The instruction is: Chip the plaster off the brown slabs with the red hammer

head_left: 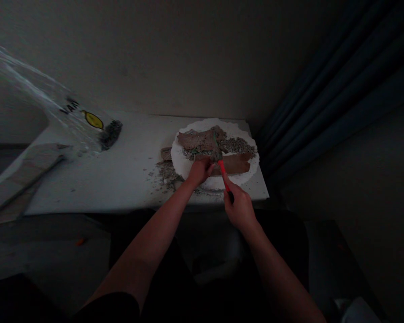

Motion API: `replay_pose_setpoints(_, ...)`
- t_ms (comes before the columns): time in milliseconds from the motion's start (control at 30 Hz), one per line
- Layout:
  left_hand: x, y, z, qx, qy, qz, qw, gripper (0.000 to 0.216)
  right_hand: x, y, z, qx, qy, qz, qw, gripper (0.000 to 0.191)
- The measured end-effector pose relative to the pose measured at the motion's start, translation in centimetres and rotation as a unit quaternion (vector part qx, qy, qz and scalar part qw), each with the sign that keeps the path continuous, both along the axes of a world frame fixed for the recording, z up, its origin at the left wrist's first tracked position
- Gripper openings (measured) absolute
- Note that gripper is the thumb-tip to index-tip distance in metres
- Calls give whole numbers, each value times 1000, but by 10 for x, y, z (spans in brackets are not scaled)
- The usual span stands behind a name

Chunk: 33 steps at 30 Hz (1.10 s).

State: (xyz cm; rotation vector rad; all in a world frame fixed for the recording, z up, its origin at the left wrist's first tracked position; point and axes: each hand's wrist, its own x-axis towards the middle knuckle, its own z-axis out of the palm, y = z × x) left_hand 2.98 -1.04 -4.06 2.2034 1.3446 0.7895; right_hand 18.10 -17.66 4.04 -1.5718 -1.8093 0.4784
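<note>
One slim tool with a red-and-black handle (222, 169) is gripped by the curled fingers of the right hand (241, 207), its long axis pointing forward and slightly left over a round white scalloped-edged board (181, 165). The left hand (199, 172) is just left of the handle's far end; its fingers' grip cannot be determined.

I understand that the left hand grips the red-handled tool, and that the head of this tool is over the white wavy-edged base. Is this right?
Not quite: the head view shows the right hand, not the left hand, gripping the red-handled tool. Its head is indeed over the white wavy-edged base.
</note>
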Motion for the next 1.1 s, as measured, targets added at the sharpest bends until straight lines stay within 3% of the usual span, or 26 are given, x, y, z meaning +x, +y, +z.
replay_pose_setpoints(1100, 2, 2, 0, -4, 35, -15, 999, 22, -2, 1, 0, 15, 8, -12, 1000, 66)
